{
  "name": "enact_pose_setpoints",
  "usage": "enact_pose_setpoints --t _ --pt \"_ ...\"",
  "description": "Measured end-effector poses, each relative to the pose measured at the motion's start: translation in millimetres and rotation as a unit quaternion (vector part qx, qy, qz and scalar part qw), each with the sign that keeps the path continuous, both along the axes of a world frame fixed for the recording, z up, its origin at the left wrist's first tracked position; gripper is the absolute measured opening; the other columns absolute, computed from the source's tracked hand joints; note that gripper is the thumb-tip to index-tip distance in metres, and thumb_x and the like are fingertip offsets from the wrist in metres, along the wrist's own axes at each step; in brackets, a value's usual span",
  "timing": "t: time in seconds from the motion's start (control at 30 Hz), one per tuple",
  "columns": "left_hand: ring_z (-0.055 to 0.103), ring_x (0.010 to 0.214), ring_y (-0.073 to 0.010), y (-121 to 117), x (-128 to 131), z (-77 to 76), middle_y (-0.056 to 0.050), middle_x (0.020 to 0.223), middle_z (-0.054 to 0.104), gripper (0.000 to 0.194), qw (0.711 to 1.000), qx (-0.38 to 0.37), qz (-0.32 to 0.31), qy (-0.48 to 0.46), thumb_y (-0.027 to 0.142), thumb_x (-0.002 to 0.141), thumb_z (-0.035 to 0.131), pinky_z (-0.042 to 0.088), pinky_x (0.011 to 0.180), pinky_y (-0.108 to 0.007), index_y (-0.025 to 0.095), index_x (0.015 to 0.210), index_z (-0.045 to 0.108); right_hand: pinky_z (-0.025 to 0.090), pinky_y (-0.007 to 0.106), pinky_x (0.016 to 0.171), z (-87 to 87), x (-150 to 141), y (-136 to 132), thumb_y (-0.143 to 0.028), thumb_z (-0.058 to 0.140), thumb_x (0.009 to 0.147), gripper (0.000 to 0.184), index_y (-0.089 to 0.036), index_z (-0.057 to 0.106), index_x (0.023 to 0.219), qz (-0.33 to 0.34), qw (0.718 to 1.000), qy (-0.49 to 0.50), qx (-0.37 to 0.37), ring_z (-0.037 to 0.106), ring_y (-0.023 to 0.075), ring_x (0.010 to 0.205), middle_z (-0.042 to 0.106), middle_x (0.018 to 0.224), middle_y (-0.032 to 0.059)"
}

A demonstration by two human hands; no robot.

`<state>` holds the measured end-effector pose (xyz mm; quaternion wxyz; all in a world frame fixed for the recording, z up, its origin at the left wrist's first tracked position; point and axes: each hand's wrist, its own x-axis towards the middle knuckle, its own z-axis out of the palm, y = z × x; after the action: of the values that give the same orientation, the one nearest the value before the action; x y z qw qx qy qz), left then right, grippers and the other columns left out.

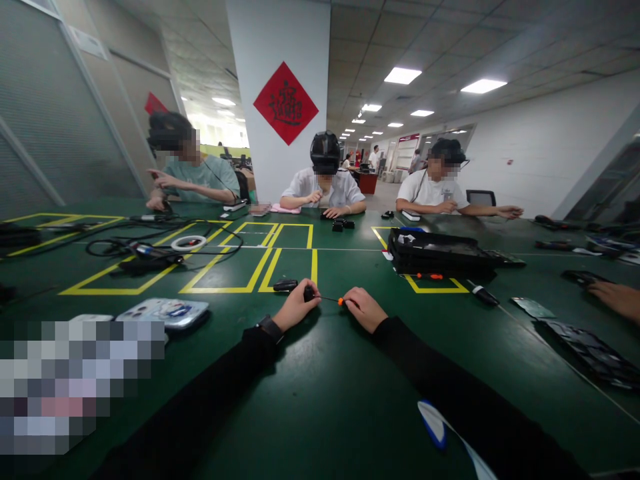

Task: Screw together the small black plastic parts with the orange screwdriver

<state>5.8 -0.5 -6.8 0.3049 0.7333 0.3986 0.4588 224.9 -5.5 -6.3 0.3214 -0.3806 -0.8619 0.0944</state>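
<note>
My left hand (299,305) is closed around a small dark rounded part (310,292), mostly hidden by the fingers. In my right hand (367,309) is a screwdriver with an orange collar (341,302), its handle covered by the closed fingers. The thin shaft (329,299) spans the gap between the hands and reaches the dark part at my left fingertips; whether it sits inside it I cannot tell. Just beyond my left hand lies a black cylindrical object (285,285) on the table.
The green table (320,413) has yellow tape outlines. Black casings (440,252) are stacked at right, with another orange-and-black screwdriver (429,276) before them. Phones (165,311) lie at left, beyond them a tape roll (189,243) and cables. Another person's hand (615,298) is far right; three people sit opposite.
</note>
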Motion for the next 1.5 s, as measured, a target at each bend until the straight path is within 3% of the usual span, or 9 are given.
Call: enact_pose_setpoints --t 0.1,0.3,0.5,0.6,0.77,1.0,1.17,1.33,1.5 --pt "0.052 0.075 -0.0126 0.4 -0.3 -0.2 0.0 0.078 0.055 0.016 1.0 -0.001 0.008 0.004 0.021 0.068 0.055 0.04 0.077 -0.029 0.017 0.082 0.047 0.037 0.03 0.077 -1.6 0.7 -0.2 -0.019 0.046 0.08 0.011 -0.016 0.054 0.088 -0.005 1.0 0.006 -0.008 0.047 0.0151 0.084 0.053 0.086 0.0044" --pt "0.052 0.076 -0.0126 0.7 -0.2 -0.8 0.0 0.078 0.055 0.015 1.0 0.002 0.007 0.002 0.021 0.069 0.054 0.04 0.076 -0.029 0.017 0.082 0.047 0.039 0.028 0.075 -3.5 -0.7 -3.3 -0.022 0.053 0.075 0.021 -0.017 0.05 0.095 -0.021 0.999 0.02 -0.037 0.048 0.0145 0.082 0.054 0.089 0.004" --pt "0.052 0.076 -0.0129 -1.0 0.4 1.0 0.0 0.078 0.055 0.016 1.0 -0.007 0.008 -0.002 0.021 0.068 0.055 0.041 0.075 -0.029 0.017 0.082 0.047 0.035 0.03 0.08 0.7 -1.9 -1.8 -0.019 0.038 0.084 0.018 -0.016 0.056 0.085 -0.003 1.0 -0.009 -0.012 0.046 0.0149 0.085 0.055 0.085 0.0048" --pt "0.052 0.076 -0.0131 -1.3 0.3 1.4 0.0 0.078 0.055 0.016 1.0 -0.009 0.009 -0.002 0.022 0.068 0.055 0.041 0.075 -0.03 0.017 0.081 0.047 0.036 0.03 0.078 -0.1 -0.8 -0.8 -0.018 0.046 0.08 0.011 -0.015 0.054 0.087 -0.001 1.0 -0.003 -0.005 0.046 0.0154 0.085 0.053 0.087 0.0049" --pt "0.052 0.075 -0.0128 -0.9 0.3 1.1 0.0 0.078 0.055 0.015 1.0 -0.004 0.01 0.0 0.021 0.068 0.055 0.041 0.075 -0.03 0.017 0.081 0.047 0.037 0.03 0.075 -1.4 -0.9 -2.5 -0.021 0.055 0.074 0.017 -0.016 0.051 0.09 -0.011 1.0 0.014 -0.012 0.046 0.0161 0.083 0.053 0.088 0.0046" --pt "0.052 0.075 -0.0124 -1.2 0.4 1.4 0.001 0.078 0.055 0.015 1.0 -0.002 0.013 0.005 0.021 0.068 0.055 0.041 0.075 -0.029 0.017 0.081 0.047 0.036 0.03 0.079 0.2 -1.7 -0.5 -0.018 0.037 0.084 0.019 -0.016 0.056 0.083 -0.002 1.0 0.004 -0.008 0.045 0.0151 0.084 0.053 0.084 0.0049" --pt "0.051 0.074 -0.0121 -1.0 0.1 1.2 0.001 0.078 0.055 0.014 1.0 -0.001 0.01 0.004 0.021 0.069 0.054 0.041 0.076 -0.029 0.017 0.081 0.047 0.037 0.03 0.077 -1.5 -0.3 0.9 -0.017 0.047 0.078 0.01 -0.015 0.053 0.087 -0.004 1.0 0.006 -0.001 0.045 0.0154 0.084 0.052 0.087 0.0046" --pt "0.051 0.076 -0.0127 -1.2 -0.2 1.6 0.0 0.079 0.054 0.013 1.0 0.004 0.005 0.003 0.02 0.069 0.053 0.041 0.077 -0.029 0.017 0.081 0.047 0.038 0.029 0.075 -1.9 -0.8 -1.0 -0.019 0.054 0.074 0.017 -0.016 0.05 0.09 -0.012 1.0 0.014 -0.013 0.045 0.0157 0.083 0.052 0.088 0.0046" --pt "0.051 0.076 -0.0134 -1.4 -0.2 2.2 0.0 0.078 0.054 0.015 1.0 0.004 0.014 0.006 0.02 0.068 0.055 0.041 0.077 -0.031 0.017 0.08 0.048 0.036 0.031 0.078 -0.3 -1.8 -0.6 -0.021 0.043 0.082 0.014 -0.016 0.055 0.086 -0.005 1.0 0.0 -0.014 0.046 0.0156 0.084 0.054 0.085 0.005"
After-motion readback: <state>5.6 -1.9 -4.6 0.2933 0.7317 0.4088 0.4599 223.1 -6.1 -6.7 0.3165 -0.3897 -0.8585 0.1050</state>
